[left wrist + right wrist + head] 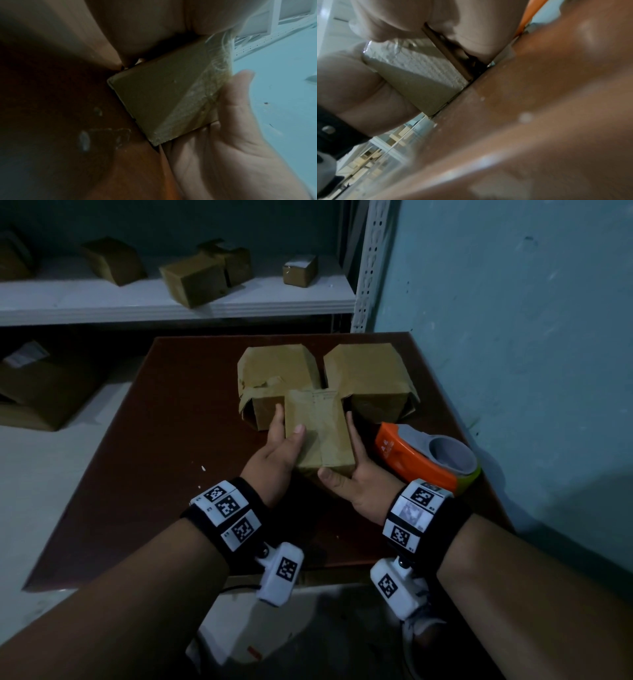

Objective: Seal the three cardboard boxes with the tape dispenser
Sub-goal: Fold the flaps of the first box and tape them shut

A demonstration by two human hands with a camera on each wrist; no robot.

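Note:
Three brown cardboard boxes sit on the dark brown table. Two larger ones, the left box and the right box, stand side by side at the back. In front of them is a small taped box, held between both hands. My left hand grips its left side with the thumb on top. My right hand grips its right side, thumb at the near corner. The orange and grey tape dispenser lies on the table just right of my right hand, untouched.
A white shelf behind the table holds several more cardboard boxes. A blue wall runs along the table's right edge. More boxes lie on the floor at the left. Bare table surface lies left of the boxes.

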